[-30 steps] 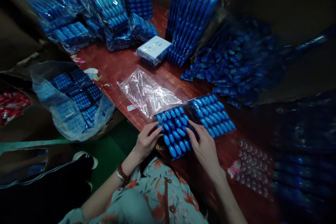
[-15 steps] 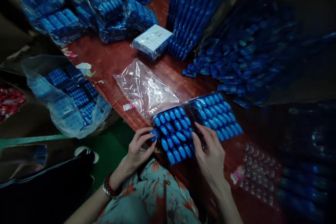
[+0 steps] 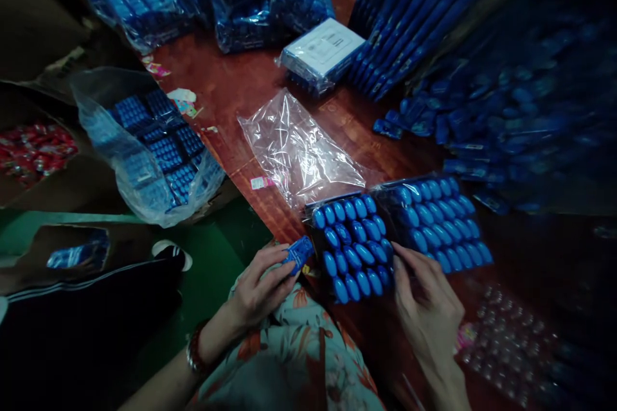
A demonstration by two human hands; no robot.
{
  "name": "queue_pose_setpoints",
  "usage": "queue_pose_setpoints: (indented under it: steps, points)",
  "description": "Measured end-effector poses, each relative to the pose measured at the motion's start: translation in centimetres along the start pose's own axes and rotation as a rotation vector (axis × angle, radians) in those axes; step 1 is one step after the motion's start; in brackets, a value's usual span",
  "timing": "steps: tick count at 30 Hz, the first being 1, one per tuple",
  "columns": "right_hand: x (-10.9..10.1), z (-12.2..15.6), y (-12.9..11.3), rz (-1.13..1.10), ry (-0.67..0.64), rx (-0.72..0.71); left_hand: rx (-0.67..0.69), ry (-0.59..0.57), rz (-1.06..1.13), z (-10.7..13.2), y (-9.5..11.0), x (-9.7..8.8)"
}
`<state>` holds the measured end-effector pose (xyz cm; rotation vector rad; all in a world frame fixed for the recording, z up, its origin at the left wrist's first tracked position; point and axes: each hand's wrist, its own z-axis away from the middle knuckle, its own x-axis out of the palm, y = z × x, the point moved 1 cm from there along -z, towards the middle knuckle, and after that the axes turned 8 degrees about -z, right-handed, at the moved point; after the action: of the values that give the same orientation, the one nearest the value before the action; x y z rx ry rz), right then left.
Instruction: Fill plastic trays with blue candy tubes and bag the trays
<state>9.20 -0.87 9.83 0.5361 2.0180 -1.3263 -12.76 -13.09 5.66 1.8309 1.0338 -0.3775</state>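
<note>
My left hand (image 3: pixel 263 279) pinches a small shiny blue packet (image 3: pixel 299 253) with printing on it, just left of a tray of blue pieces (image 3: pixel 354 250). The tray holds glossy oval pieces in rows; a few look darker or turned. At the tray's right edge, my right hand (image 3: pixel 427 292) has its thumb and fingers closed on the rim, beside a darker blue piece. A second tray of blue ovals (image 3: pixel 441 221), under clear film, lies to the right of the first. Behind the first tray, a clear plastic bag (image 3: pixel 303 151) is spread flat on the red-brown table (image 3: pixel 212 90).
Bagged blue packs (image 3: pixel 144 6) and a white-topped wrapped pack (image 3: pixel 322 48) stand farther back. Loose blue packets (image 3: pixel 482 109) heap at right, above a clear empty blister tray (image 3: pixel 511 340). A lined box of blue trays (image 3: pixel 164 148) and another person's leg (image 3: pixel 96 321) are at left.
The view has shifted, so the scene sits farther right. My left hand has drawn the blue packet slightly away from the tray, showing its printed side. My right hand stays at the tray's right edge.
</note>
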Motion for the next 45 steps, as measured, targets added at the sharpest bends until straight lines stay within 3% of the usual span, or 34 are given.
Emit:
queue_pose_setpoints:
  steps: [6,19,22,26,33,36,40,43,45]
  points:
    - [0.2,0.2,-0.2,0.009,-0.015,0.003,0.101,-0.062,0.047,-1.1,-0.4,2.0]
    - [-0.3,0.0,-0.2,-0.009,-0.01,-0.016,0.492,-0.672,-0.326,-7.3,0.7,0.7]
    - [-0.3,-0.3,-0.4,-0.017,-0.027,-0.103,0.597,-0.739,-0.384,-8.7,1.4,0.7]
    - [0.6,-1.1,-1.7,0.104,-0.172,-0.283,0.727,-0.801,-0.415,-10.1,1.8,0.7]
    - [3.1,-2.9,-3.8,0.289,-0.338,-0.244,0.868,-0.784,-0.34,-11.1,0.8,1.6]
    - [3.2,-3.4,-4.1,0.316,-0.323,-0.178,0.967,-0.732,-0.274,-11.4,0.1,1.9]
    - [3.1,-3.2,-4.1,0.244,-0.258,-0.144,1.022,-0.507,-0.175,-10.1,-1.4,1.9]
    - [3.3,-2.5,-4.2,0.234,-0.222,-0.168,0.936,-0.339,-0.207,-8.4,-2.6,2.1]
    - [3.4,-2.2,-4.4,0.254,-0.198,-0.153,0.867,-0.315,-0.197,-7.7,-3.0,2.4]
